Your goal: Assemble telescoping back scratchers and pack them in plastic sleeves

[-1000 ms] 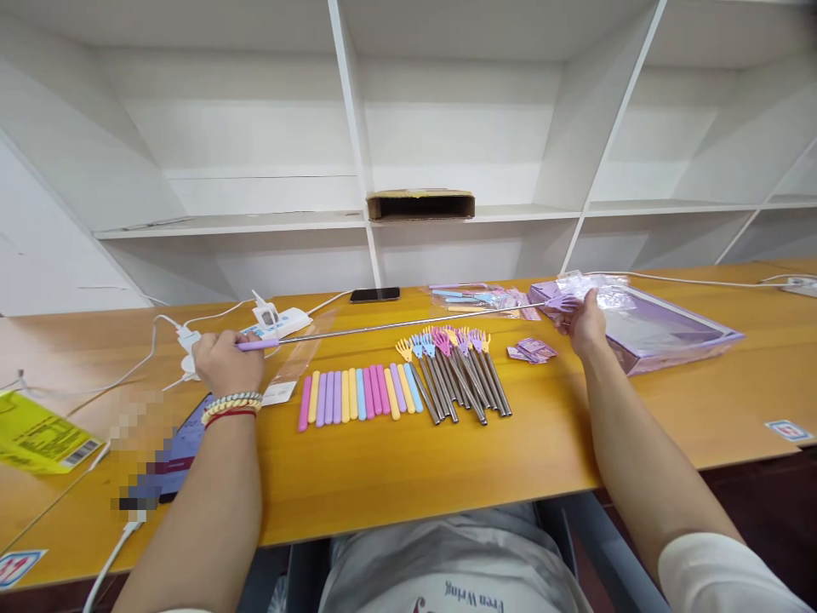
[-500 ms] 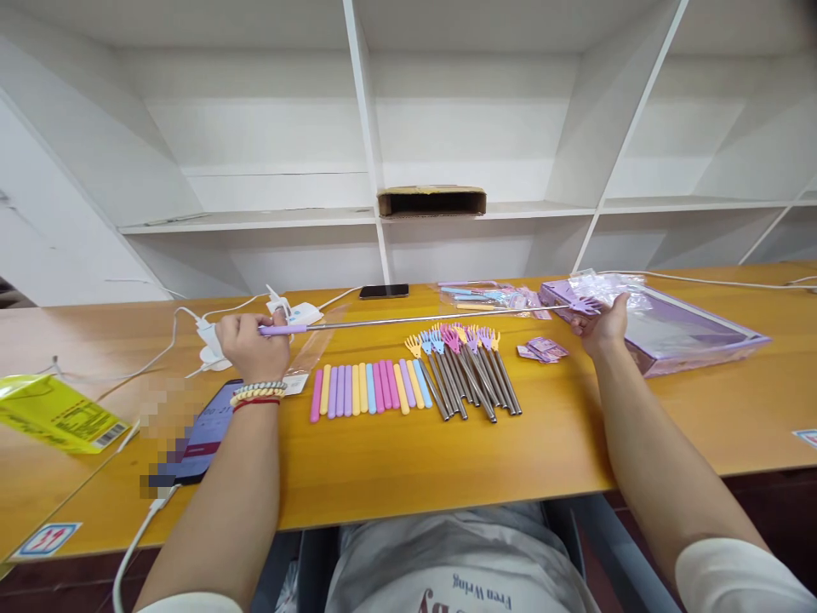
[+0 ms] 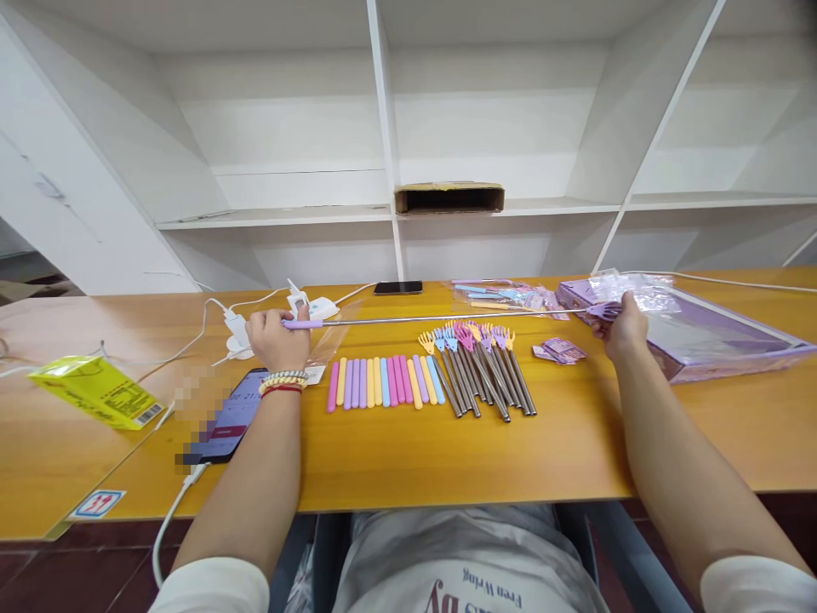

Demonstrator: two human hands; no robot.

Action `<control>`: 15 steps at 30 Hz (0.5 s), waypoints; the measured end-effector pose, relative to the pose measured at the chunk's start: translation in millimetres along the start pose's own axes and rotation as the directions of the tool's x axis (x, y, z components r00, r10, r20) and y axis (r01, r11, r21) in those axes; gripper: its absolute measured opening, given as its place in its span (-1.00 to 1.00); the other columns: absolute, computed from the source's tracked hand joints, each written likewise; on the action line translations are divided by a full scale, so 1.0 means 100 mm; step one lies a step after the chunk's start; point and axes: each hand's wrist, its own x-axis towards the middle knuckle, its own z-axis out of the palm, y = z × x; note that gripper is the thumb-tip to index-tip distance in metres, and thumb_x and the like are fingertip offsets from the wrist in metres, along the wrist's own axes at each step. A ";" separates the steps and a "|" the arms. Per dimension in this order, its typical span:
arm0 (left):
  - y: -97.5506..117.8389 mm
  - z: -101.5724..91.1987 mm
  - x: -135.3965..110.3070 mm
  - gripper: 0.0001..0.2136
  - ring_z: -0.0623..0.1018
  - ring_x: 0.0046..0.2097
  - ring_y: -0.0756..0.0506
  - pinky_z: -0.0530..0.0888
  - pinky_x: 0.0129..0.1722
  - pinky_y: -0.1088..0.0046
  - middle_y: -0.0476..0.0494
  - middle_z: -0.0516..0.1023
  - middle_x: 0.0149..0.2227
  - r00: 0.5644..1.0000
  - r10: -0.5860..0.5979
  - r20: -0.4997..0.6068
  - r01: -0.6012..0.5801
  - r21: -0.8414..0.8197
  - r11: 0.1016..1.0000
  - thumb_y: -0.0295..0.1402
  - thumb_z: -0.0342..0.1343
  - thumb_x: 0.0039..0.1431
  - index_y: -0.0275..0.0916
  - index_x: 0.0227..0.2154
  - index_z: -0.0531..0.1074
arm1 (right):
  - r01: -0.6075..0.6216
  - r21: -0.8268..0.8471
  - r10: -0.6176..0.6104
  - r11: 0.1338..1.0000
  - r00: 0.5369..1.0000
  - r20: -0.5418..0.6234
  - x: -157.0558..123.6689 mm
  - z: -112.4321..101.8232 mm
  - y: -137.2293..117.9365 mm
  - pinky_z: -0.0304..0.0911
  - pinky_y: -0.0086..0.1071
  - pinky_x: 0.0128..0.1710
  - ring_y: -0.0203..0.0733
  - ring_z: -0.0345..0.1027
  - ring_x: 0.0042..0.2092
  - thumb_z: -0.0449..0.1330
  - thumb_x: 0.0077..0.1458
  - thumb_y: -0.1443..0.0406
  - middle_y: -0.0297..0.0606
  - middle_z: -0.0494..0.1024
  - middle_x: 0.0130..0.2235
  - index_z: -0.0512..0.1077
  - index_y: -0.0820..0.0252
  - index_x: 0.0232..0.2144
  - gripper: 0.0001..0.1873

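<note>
Head view: clamping back scratcher by purple handle in left fingers, clawed head in right fingers; could bend thin rod by tugging off-line.

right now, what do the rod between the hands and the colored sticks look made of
Rod: likely polished metal, given its silvery shine. Colored sticks: probably smooth plastic, judging by even color and rounded ends, though rubber is possible.
</note>
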 end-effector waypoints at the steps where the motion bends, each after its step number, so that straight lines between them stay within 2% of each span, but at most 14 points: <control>1: -0.01 0.01 0.00 -0.76 0.35 -0.11 -0.25 0.24 -0.09 0.14 -0.26 0.36 -0.29 1.000 -0.012 0.026 0.012 0.012 1.000 -0.13 0.05 0.06 -0.22 -0.45 0.30 | 0.025 -0.028 -0.025 0.999 1.000 -0.013 0.00 0.00 0.01 -0.13 -0.49 -0.79 -0.39 0.06 -0.71 -0.03 0.18 0.13 -0.32 0.32 -0.65 0.27 0.26 -0.47 -0.67; 5: -0.06 0.03 -0.01 -0.73 0.40 -0.19 -0.23 0.29 -0.18 0.22 -0.23 0.37 -0.36 0.987 -0.059 0.150 0.045 0.097 0.994 -0.10 0.06 0.02 -0.23 -0.49 0.32 | 0.109 -0.088 -0.110 0.990 0.994 0.000 0.00 -0.02 0.04 -0.12 -0.48 -0.80 -0.38 0.06 -0.72 0.13 0.06 0.25 -0.35 0.31 -0.67 0.25 0.23 -0.54 -0.79; 10: -0.04 -0.04 0.02 -0.75 0.43 -0.31 -0.22 0.29 -0.34 0.28 -0.25 0.42 -0.39 0.966 -0.100 0.240 0.051 0.202 0.978 -0.13 0.08 -0.03 -0.25 -0.50 0.40 | 0.159 -0.105 -0.149 0.982 0.984 0.099 0.02 -0.09 -0.01 -0.11 -0.49 -0.79 -0.37 0.12 -0.70 0.08 0.11 0.27 -0.33 0.33 -0.67 0.25 0.22 -0.57 -0.76; 13: 0.09 -0.10 0.03 -0.77 0.43 -0.35 -0.25 0.27 -0.40 0.28 -0.27 0.45 -0.44 0.941 -0.161 0.296 0.077 0.277 0.958 -0.18 0.10 -0.08 -0.25 -0.49 0.45 | 0.169 -0.142 -0.141 0.975 0.972 0.186 -0.03 -0.04 -0.01 -0.12 -0.50 -0.78 -0.37 0.09 -0.72 0.06 0.14 0.23 -0.32 0.31 -0.71 0.27 0.22 -0.59 -0.71; 15: 0.28 -0.13 0.00 -0.76 0.44 -0.37 -0.27 0.26 -0.41 0.28 -0.28 0.46 -0.47 0.927 -0.143 0.347 0.035 0.299 0.954 -0.18 0.09 -0.07 -0.26 -0.47 0.47 | 0.204 -0.233 -0.122 0.951 0.939 0.322 -0.18 0.08 0.03 -0.08 -0.50 -0.77 -0.37 0.09 -0.72 0.05 0.15 0.16 -0.28 0.32 -0.72 0.30 0.25 -0.62 -0.62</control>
